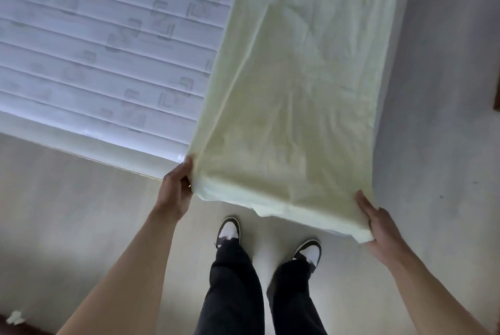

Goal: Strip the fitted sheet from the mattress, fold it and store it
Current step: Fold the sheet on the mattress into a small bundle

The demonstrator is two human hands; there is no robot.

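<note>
You're at the foot of the mattress (102, 45) w/ the pale yellow fitted sheet (292, 91) already off most of it and lying as a long folded strip along the right side, near end hanging over the mattress edge toward your shoes (228, 229). Your left hand (177, 188) has fingers and thumb curled round the strip's near left corner, pinching the cloth. Your right hand (378, 226) is flatter: fingers fairly straight along the near right corner, thumb tucked under the fold; looks more like pressing and cupping than a firm pinch, can't tell 100%. Step in hand, by my read, is squaring this end before the next fold. Do it well: get a proper pinch w/ the right hand too, matching the left, so both corners sit level. Pull lightly toward you to take out the wrinkles visible mid-strip, keep layers stacked, edges aligned, esp. the ragged bit of lower layer poking out between your hands. Then carry both corners up the strip together, not one at a time, or it'll skew. Keep the cloth off the floor (81, 213).
</note>
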